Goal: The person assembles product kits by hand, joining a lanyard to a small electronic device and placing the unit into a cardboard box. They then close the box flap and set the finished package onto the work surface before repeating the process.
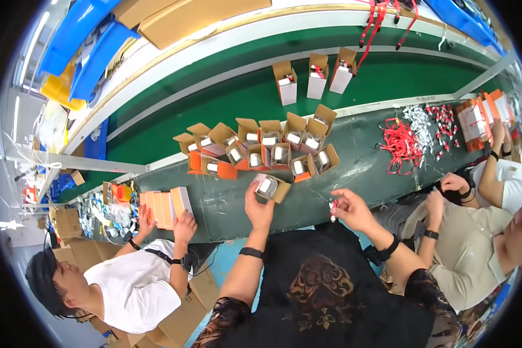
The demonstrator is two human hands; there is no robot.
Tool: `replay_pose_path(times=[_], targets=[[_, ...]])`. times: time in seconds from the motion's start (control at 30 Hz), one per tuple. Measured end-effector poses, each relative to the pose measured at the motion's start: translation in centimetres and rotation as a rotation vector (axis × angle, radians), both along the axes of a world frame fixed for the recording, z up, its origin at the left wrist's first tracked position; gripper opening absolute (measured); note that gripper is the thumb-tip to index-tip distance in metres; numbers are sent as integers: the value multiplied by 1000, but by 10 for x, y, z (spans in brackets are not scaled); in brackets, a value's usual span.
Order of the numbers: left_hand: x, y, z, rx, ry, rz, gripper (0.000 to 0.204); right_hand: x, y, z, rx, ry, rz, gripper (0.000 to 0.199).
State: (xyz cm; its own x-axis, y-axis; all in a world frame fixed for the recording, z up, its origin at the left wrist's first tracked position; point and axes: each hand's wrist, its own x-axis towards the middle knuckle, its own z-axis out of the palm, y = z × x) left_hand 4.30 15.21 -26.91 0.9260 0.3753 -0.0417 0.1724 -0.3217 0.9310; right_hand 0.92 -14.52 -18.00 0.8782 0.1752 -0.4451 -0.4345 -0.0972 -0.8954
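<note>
Pinching small red-and-white piece (333, 210) in right hand (354, 210); left hand (257, 206) clamping light, crushable open carton (272, 187) by its sidewall.

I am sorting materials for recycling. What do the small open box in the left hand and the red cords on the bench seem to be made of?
The small open box: probably thin cardboard, matte, with brown inner flaps. The red cords: seemingly woven fabric or string, limp and tangled; too small to be sure.

- Bright, even overhead light; shadows under the boxes (261, 152) are soft and short.
- Pale glare streaks the desk (359, 168) right of centre.
- Upper left of the frame is washed out.
- Strong fisheye bending, black corners.
- Rim detail is soft; the centre is sharp.
</note>
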Motion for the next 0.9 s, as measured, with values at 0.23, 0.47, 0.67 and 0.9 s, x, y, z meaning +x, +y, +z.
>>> replay_pose_path(times=[0.23, 0.47, 0.67, 0.9], targets=[[-20, 4, 102, 494, -435, -122, 65, 13, 88, 146, -86, -1382, -24, 31], [-15, 14, 136, 498, -594, -148, 61, 19, 119, 154, -643, -1192, 142, 39], [-17, 17, 135, 26, -526, -224, 75, 13, 94, 115, -288, -1124, -41, 38], [-29, 23, 159, -168, -610, -656, 91, 31, 100, 109, 46, -1187, 70, 61]])
